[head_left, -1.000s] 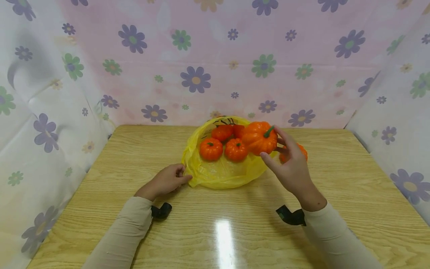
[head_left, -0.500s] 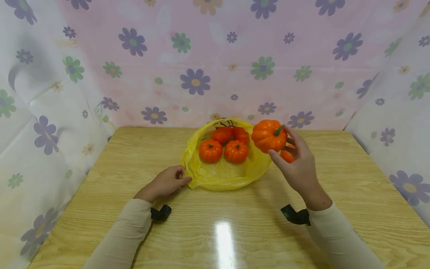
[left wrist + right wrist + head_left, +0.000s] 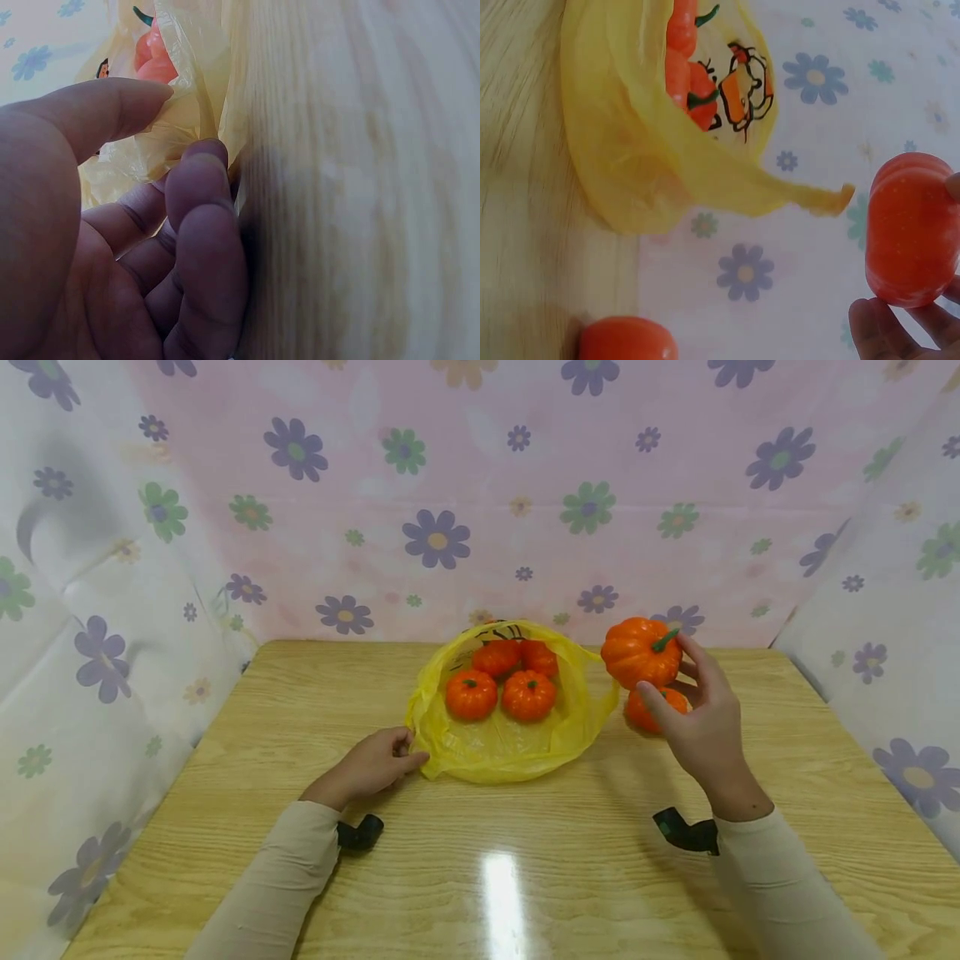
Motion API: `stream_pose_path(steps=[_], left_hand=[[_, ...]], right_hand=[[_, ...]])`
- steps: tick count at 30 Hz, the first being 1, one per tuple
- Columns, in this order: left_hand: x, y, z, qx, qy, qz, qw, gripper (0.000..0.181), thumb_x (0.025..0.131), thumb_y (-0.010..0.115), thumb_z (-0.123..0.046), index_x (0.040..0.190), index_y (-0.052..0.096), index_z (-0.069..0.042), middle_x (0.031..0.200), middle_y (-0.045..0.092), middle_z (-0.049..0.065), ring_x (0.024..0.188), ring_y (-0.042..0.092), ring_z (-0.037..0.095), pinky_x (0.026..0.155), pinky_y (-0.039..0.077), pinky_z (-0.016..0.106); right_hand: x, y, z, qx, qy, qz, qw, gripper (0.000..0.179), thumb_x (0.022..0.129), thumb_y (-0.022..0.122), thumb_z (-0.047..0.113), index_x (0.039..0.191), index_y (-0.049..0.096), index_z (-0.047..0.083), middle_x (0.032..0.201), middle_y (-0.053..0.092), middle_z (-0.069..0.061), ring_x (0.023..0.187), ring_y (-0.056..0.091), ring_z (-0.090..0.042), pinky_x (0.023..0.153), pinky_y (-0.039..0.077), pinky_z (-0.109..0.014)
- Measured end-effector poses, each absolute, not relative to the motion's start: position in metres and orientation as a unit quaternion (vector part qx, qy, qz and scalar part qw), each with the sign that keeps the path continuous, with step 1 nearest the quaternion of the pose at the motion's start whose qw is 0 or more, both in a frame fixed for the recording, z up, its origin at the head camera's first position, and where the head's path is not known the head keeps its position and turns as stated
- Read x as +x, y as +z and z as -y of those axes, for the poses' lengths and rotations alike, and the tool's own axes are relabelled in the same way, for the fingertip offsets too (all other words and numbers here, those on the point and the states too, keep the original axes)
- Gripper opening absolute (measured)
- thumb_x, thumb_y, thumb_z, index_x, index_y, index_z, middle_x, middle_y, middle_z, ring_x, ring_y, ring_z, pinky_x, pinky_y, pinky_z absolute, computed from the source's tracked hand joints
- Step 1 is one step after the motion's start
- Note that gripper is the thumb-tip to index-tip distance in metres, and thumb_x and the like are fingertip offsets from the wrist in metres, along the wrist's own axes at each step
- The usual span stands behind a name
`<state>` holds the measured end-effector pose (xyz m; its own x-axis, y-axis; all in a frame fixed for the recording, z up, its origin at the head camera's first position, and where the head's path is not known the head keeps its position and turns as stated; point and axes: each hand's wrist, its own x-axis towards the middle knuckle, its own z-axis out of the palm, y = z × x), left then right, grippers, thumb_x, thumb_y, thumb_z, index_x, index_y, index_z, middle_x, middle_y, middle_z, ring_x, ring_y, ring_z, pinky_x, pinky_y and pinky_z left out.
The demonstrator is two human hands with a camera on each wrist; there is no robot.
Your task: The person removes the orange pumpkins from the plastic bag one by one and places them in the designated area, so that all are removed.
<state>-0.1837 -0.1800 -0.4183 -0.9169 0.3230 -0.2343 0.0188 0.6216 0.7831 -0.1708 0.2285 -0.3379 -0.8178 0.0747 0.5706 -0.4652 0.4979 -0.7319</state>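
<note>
My right hand [image 3: 693, 718] grips a glossy orange toy pumpkin [image 3: 637, 652] with a green stem and holds it up off the table, right of the yellow plastic bag [image 3: 487, 760]. Below it, another toy pumpkin [image 3: 648, 710] sits on the table, partly covered by that hand. The bag lies with its mouth toward me. Inside are two pumpkins in front, a left one [image 3: 471, 695] and a right one [image 3: 528, 696], with redder ones [image 3: 497, 657] behind, partly hidden. My left hand [image 3: 371, 764] pinches the bag's near left edge; the left wrist view shows thumb and fingers [image 3: 199, 180] at the thin plastic.
The wooden table [image 3: 300, 693] reaches back to a flowered cloth backdrop [image 3: 442, 460], with cloth also at both sides. A bag handle [image 3: 817, 199] sticks out toward the held pumpkin. Black wrist mounts [image 3: 360, 832] hang under both sleeves.
My right hand has moved rightward and slightly up with the pumpkin, away from the bag's mouth to above the pumpkin on the table. The left hand stays at the bag's edge.
</note>
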Motion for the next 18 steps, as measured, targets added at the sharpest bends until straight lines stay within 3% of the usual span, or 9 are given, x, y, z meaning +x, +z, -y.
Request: stream_pose_path(steps=[18], left_hand=[[-0.184,-0.419,0.180,0.091,0.422,-0.883,0.181,0.034,0.098,0.065,-0.037,0.083,0.048,-0.012,0.063,0.046,-0.002,0.050,0.042,0.013,0.047,0.033,0.025]], right_hand=[[-0.186,-0.349,-0.280,0.008,0.471,0.844,0.256,0.070,0.093,0.070,0.016,0.154,0.037,0.015,0.153,0.041,-0.012,0.115,0.049,-0.003,0.088,0.045,-0.003]])
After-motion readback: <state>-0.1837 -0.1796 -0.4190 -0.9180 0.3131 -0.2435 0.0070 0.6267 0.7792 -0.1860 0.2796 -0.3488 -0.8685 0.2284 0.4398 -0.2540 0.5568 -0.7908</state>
